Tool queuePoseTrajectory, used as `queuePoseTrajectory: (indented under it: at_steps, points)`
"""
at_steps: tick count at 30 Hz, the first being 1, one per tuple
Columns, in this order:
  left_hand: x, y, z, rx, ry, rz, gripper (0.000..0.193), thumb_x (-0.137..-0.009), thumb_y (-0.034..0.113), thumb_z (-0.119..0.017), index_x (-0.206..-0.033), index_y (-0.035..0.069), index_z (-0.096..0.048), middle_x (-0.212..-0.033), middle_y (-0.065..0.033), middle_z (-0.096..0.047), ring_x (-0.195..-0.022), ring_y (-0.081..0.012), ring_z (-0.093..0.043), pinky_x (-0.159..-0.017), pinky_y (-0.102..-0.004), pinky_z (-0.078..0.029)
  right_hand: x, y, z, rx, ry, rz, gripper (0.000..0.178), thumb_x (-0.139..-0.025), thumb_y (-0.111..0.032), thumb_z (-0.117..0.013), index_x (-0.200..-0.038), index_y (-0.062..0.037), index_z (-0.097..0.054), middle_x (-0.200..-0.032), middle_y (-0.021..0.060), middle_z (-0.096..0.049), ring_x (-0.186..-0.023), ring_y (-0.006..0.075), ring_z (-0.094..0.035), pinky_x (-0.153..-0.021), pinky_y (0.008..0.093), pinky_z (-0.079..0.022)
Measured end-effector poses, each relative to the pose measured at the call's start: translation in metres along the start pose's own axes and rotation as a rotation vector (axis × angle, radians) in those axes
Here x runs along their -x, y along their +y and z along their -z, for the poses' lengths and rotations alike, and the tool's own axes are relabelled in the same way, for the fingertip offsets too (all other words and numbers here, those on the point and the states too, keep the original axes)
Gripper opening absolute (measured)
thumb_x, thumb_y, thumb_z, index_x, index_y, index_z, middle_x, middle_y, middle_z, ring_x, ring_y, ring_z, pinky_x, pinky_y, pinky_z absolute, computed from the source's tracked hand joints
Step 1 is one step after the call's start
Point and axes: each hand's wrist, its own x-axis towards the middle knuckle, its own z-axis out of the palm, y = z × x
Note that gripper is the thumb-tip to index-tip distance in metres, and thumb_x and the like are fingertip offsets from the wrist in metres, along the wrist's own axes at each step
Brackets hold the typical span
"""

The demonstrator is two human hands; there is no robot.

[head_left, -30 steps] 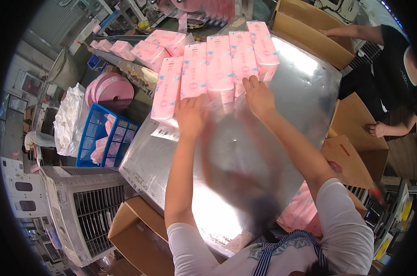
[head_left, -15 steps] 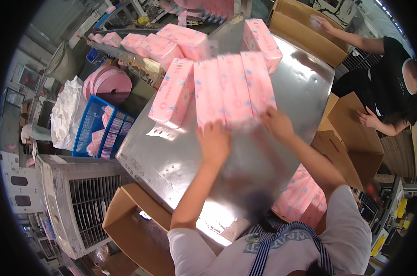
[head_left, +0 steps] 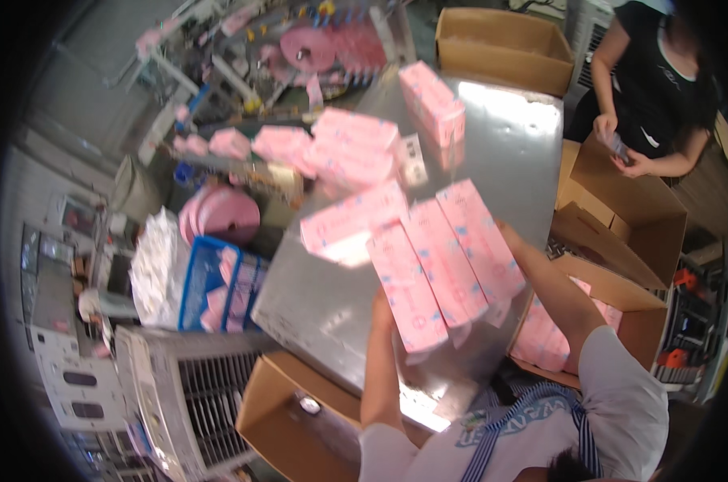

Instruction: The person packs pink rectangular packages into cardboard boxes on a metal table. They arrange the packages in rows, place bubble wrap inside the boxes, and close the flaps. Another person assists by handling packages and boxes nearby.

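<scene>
A row of three pink tissue packs (head_left: 444,269) with blue flecks is squeezed side by side between my two hands, tilted above the metal table. My left hand (head_left: 382,312) presses on the row's left side, its fingers mostly hidden by the nearest pack. On the far right side, my right hand (head_left: 512,241) grips the outer pack, fingers partly hidden. Touching or just behind the row, another pink pack (head_left: 352,218) lies aslant on the table. Several more packs (head_left: 352,149) sit beyond it, and one single pack (head_left: 432,103) rests near the far edge.
The metal table (head_left: 308,285) fills the middle. An open carton (head_left: 645,321) holding pink packs stands at my right, another carton (head_left: 255,418) at lower left. A co-worker's hands (head_left: 625,157) hold something small over a further carton (head_left: 653,213). A blue crate (head_left: 194,281) stands left.
The row of packs has come toward me, lifted and tilted, with my hands now at its sides. The pack on its left has turned aslant. The co-worker's hands have come together. The view has shifted.
</scene>
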Motion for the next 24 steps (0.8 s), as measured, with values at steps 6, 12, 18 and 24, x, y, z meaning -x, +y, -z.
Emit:
queuePoseTrajectory:
  at_steps: [6, 12, 18, 24]
  points:
    - [0.061, 0.045, -0.033, 0.04, -0.041, 0.018, 0.048, -0.097, 0.036, -0.045, -0.125, -0.003, -0.052, -0.123, -0.014, -0.057, -0.109, -0.0203, -0.057, -0.09, -0.0326, -0.047, 0.043, 0.011, 0.043, 0.013, -0.04, 0.033, 0.049, -0.1, -0.035, -0.041, -0.137, -0.0022, -0.042, -0.127, 0.0109, -0.054, -0.113, 0.0205, -0.054, -0.096, 0.0342, -0.045]
    - [0.15, 0.036, -0.027, -0.064, 0.012, -0.084, 0.041, -0.094, 0.027, -0.052, -0.124, -0.001, -0.052, -0.112, -0.0103, -0.062, -0.096, -0.021, -0.061, -0.083, -0.0321, -0.051, 0.131, 0.032, 0.063, 0.401, 0.164, 0.248, 0.045, -0.099, -0.029, -0.045, -0.135, -0.0024, -0.043, -0.128, 0.0115, -0.053, -0.113, 0.0175, -0.052, -0.099, 0.0321, -0.042]
    - [0.163, 0.052, -0.121, 0.107, -0.175, 0.019, 0.041, -0.094, 0.028, -0.051, -0.123, 0.0, -0.052, -0.112, -0.0101, -0.062, -0.097, -0.0213, -0.061, -0.084, -0.0327, -0.051, 0.23, 0.036, 0.052, 0.181, 0.231, 0.308, 0.048, -0.099, -0.032, -0.045, -0.137, -0.0033, -0.04, -0.135, 0.0104, -0.048, -0.124, 0.0193, -0.045, -0.105, 0.0329, -0.034]
    - [0.165, 0.054, -0.238, 0.13, -0.541, 0.181, 0.041, -0.094, 0.03, -0.05, -0.122, 0.0, -0.053, -0.112, -0.0099, -0.062, -0.098, -0.0215, -0.06, -0.084, -0.0333, -0.051, 0.341, -0.012, 0.12, 0.151, 0.468, 0.644, 0.058, -0.098, -0.045, -0.043, -0.137, -0.0024, -0.038, -0.13, 0.0104, -0.048, -0.121, 0.0185, -0.046, -0.103, 0.0322, -0.036]
